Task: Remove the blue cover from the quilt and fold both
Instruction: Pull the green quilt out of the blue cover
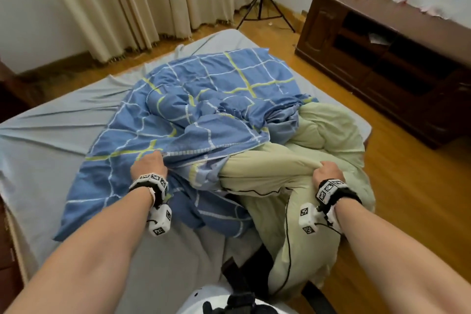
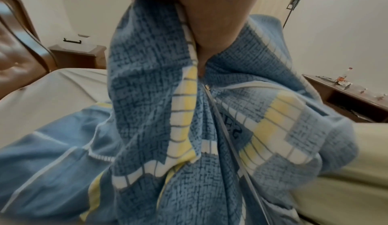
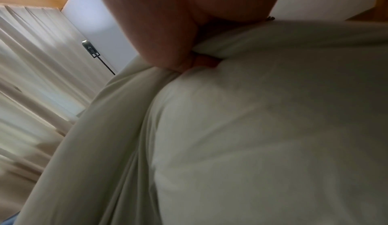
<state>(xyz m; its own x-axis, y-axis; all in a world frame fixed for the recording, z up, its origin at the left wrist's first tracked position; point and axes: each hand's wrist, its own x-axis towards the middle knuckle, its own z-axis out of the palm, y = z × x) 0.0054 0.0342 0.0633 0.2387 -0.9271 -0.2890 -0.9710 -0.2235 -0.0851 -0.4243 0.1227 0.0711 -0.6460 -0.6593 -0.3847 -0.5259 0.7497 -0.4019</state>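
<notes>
Two bare hands work at a bed [image 1: 46,135]: the left hand [image 1: 149,166] has its fingers [image 2: 201,34] clenched around a bunched edge of the blue cover [image 1: 204,99], while the right hand [image 1: 328,171] grips a fold of the pale green quilt [image 1: 318,140]. The checked cover lies crumpled across the middle of the grey sheet, with the quilt spilling out of its opening on the right and hanging over the bed's edge toward the wooden floor [image 1: 407,199].

Soft even indoor light (wrist views blurred)
</notes>
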